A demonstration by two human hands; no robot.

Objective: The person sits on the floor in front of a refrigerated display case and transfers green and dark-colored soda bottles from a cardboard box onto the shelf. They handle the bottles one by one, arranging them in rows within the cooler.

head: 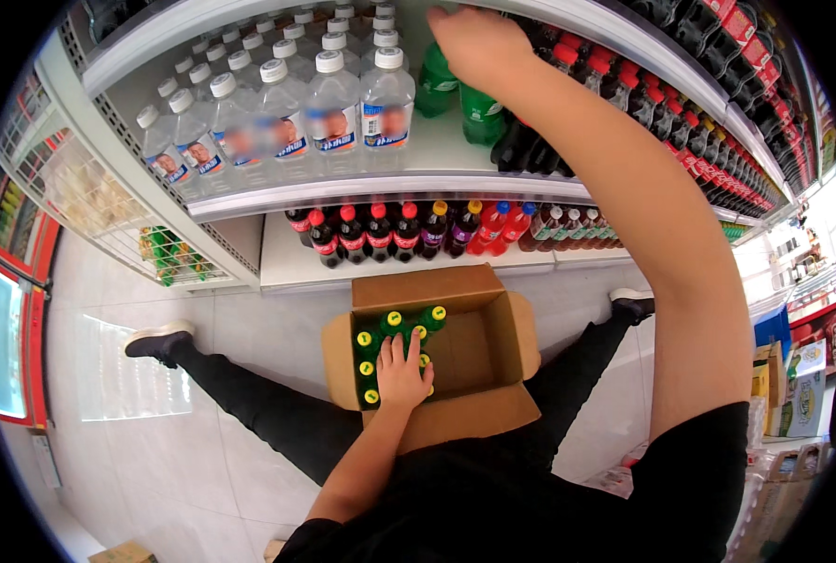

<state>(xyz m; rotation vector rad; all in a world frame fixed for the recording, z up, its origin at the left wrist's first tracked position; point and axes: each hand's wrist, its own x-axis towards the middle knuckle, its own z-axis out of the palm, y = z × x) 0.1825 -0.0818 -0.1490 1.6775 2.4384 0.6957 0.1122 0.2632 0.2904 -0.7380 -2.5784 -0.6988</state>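
My right hand (485,46) reaches up to the middle shelf, fingers curled over the top of a green plastic bottle (435,83); the bottle's neck and cap are hidden by the hand. A second green bottle (479,116) stands in front, partly under my wrist. Between my legs sits an open cardboard box (428,288) with its flaps folded out. Several green bottles with yellow caps (393,320) stand in its left half. My left hand (402,373) lies palm down over these bottles, fingers slightly apart and touching their tops. What is under the palm is hidden.
Clear bottles with white caps (330,105) fill the shelf's left side. Cola bottles (625,81) line its right. The lower shelf holds cola, purple-labelled and red drinks (492,225). A wire rack (87,169) and a lit cooler (10,345) are at left, cartons (801,387) at right.
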